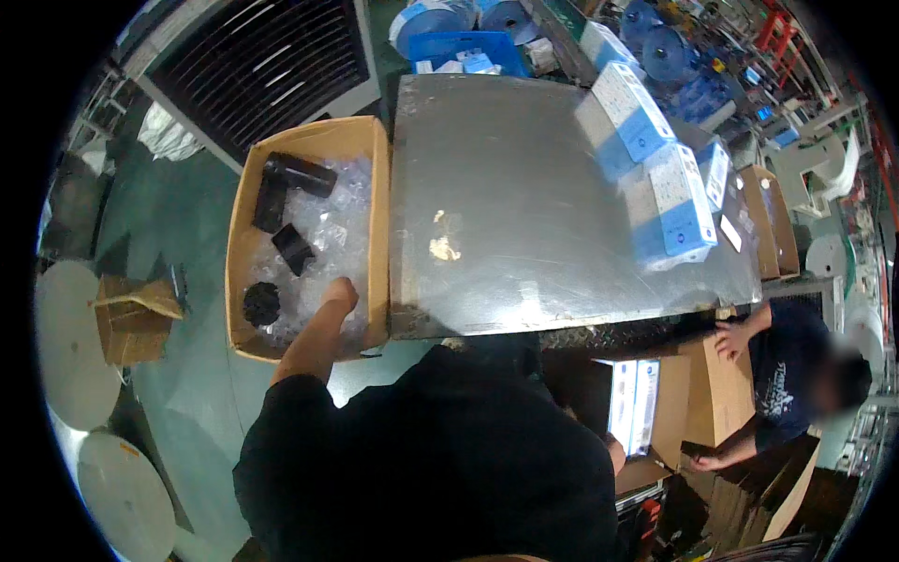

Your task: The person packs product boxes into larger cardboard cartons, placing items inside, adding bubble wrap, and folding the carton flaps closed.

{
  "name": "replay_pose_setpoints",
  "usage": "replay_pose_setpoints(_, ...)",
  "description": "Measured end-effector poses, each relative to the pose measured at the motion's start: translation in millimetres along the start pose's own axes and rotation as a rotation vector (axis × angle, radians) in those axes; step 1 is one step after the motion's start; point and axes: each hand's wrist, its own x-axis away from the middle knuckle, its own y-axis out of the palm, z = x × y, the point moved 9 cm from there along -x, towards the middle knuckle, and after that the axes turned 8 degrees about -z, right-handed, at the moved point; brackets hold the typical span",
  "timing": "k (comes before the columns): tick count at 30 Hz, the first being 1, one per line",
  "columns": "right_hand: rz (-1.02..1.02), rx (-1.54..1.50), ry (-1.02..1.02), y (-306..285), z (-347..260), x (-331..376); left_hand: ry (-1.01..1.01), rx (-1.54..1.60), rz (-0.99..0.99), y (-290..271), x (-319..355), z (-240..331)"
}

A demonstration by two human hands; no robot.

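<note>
My left hand (337, 294) reaches down into an open cardboard box (379, 215) left of a metal table (524, 187). The box holds clear plastic bags and black parts: a black tube (302, 173), a smaller black piece (292, 248) and a round black part (262, 302). My fingers are buried in the bags, so I cannot tell what they touch. Only a sliver of my right hand (614, 453) shows, low at my right side. It is next to blue-and-white cartons (635, 405) standing in another cardboard box (676, 412).
Blue-and-white cartons (627, 117) stand along the table's right edge. A co-worker in a dark shirt (796, 375) bends over cardboard at the right, one hand (730, 339) on it. A small cardboard box (136, 318) and white discs (70, 337) lie at the left. A blue crate (464, 51) sits behind the table.
</note>
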Motion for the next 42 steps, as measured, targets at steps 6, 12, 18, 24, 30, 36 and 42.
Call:
replay_pose_setpoints(6,-0.073,0.018,0.028,-5,-7,29,0.200,1.037,0.063,-80,22,-34)
replay_pose_setpoints(12,0.649,-0.390,-0.577,-98,-109,43,0.626,1.409,-0.101,-154,110,76)
replay_pose_setpoints(18,0.787,-0.299,-1.027,-172,-283,99,0.927,1.111,-0.735,-90,214,333)
replay_pose_setpoints(24,0.682,-0.579,-0.923,-141,-183,51,0.784,0.805,-1.166,33,308,416)
replay_pose_setpoints(30,0.452,-1.275,0.180,41,99,-95,0.788,0.497,-1.018,82,340,452)
replay_pose_setpoints(36,0.316,-0.924,0.515,47,155,-72,0.871,0.531,-0.987,102,345,482)
replay_pose_setpoints(42,0.801,-0.842,0.323,-29,138,-23,1.442,-0.050,-0.263,75,351,533)
